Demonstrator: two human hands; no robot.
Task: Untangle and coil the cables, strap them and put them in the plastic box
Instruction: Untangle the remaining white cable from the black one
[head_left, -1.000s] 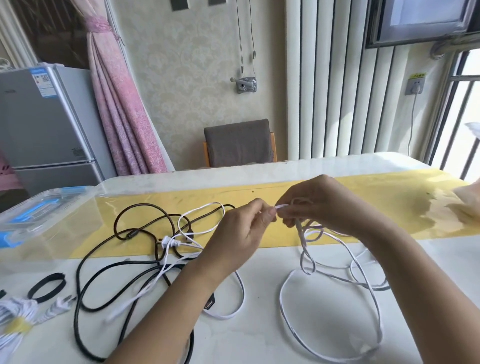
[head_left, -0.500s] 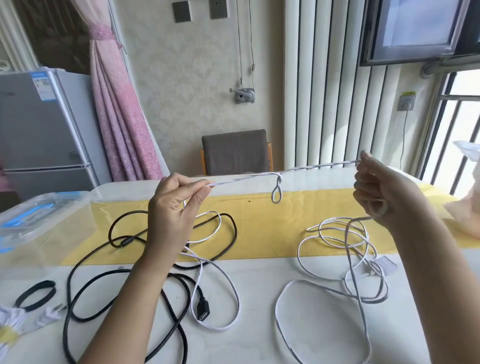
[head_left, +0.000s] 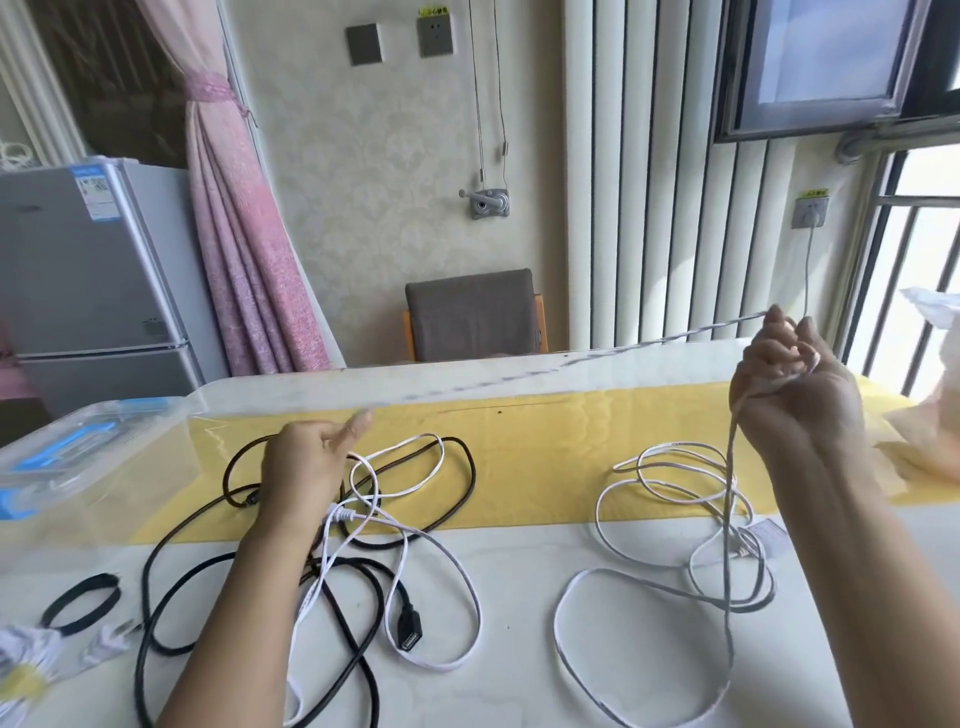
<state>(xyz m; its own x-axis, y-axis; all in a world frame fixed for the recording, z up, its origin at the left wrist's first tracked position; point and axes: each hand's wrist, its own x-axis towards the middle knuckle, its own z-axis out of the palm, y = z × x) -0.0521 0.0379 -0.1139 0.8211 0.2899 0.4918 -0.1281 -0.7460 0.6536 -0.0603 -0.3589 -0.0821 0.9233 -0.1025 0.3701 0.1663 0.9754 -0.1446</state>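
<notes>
A thin white cable (head_left: 566, 361) runs taut in the air between my two hands. My left hand (head_left: 306, 467) hovers low over the table's left side and pinches one end at its fingertips. My right hand (head_left: 795, 395) is raised at the right, fingers curled round the cable. From it the cable hangs down to loose white loops (head_left: 675, 467) on the table. A black cable (head_left: 470, 467) with a USB socket (head_left: 410, 631) lies tangled with another white cable (head_left: 457, 566) below my left arm. The clear plastic box (head_left: 78, 457) stands at the far left.
A black strap loop (head_left: 80, 603) and a tied white cable bundle (head_left: 21, 670) lie at the front left. A yellow runner (head_left: 545, 441) crosses the table. A crumpled bag (head_left: 924, 441) sits at the right edge. A chair (head_left: 467, 312) stands behind the table.
My hands have drawn apart, pulling the white cable straight. The small loop in the stretched part is gone. My left hand has dropped lower and my right hand has moved right.
</notes>
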